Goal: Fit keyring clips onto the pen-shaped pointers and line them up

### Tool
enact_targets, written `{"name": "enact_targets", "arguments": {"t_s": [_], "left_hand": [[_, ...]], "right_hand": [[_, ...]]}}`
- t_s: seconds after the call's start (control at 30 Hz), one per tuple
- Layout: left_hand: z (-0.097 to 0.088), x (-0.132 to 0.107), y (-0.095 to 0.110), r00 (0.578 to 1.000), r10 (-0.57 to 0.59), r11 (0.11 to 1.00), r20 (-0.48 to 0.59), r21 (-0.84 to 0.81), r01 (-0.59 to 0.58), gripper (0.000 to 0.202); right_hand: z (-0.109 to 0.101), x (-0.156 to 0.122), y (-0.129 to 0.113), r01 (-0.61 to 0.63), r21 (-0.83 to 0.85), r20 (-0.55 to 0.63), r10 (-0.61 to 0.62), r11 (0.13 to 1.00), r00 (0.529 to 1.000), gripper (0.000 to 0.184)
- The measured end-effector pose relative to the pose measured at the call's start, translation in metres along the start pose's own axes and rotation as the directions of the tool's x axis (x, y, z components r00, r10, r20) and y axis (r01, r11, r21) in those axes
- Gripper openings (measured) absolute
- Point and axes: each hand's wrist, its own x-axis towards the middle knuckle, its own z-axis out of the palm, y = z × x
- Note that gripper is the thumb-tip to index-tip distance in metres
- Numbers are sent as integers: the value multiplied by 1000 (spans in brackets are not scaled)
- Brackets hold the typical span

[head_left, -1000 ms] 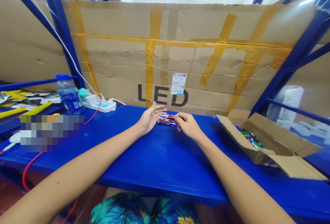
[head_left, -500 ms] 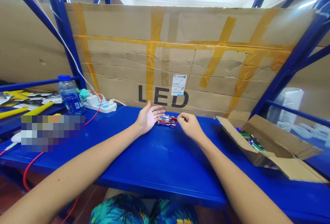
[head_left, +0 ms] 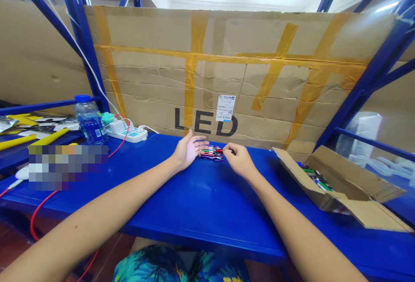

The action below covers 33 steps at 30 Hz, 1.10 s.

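Observation:
A small pile of red, green and blue pens (head_left: 212, 152) lies on the blue metal shelf (head_left: 201, 200), close to the cardboard sheet at the back. My left hand (head_left: 188, 150) rests on its edge at the pile's left end, palm turned inward, fingers stretched out and touching the pens. At the pile's right end is my right hand (head_left: 236, 157), its fingers curled and pinched against the pen tips. What the fingertips hold is too small to make out.
An open cardboard box (head_left: 337, 184) holding more pens sits at the right. A water bottle (head_left: 90, 120) and a white power strip (head_left: 128, 132) with a red cable stand at the back left. A taped cardboard sheet marked LED (head_left: 227, 74) walls off the back.
My left hand has turned more upright and its fingers have spread. My right hand has drawn slightly back to the pile's right end. The pens stay in place.

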Motion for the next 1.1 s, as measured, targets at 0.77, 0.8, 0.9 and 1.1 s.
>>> {"name": "enact_targets", "arguments": {"t_s": [0.77, 0.8, 0.9, 1.1], "left_hand": [[1, -2, 3, 1000, -2, 999, 12, -40, 3, 64], [1, -2, 3, 1000, -7, 999, 15, -41, 7, 64], [2, -3, 4, 1000, -10, 999, 16, -39, 11, 63], [2, -3, 5, 1000, -1, 999, 30, -38, 2, 63]], "right_hand": [[-3, 0, -3, -25, 54, -63, 29, 998, 998, 19], [-3, 0, -3, -26, 54, -67, 30, 998, 997, 20], [-2, 0, -2, -25, 45, -68, 28, 999, 997, 20], [-2, -1, -1, -30, 44, -53, 33, 999, 998, 20]]}}
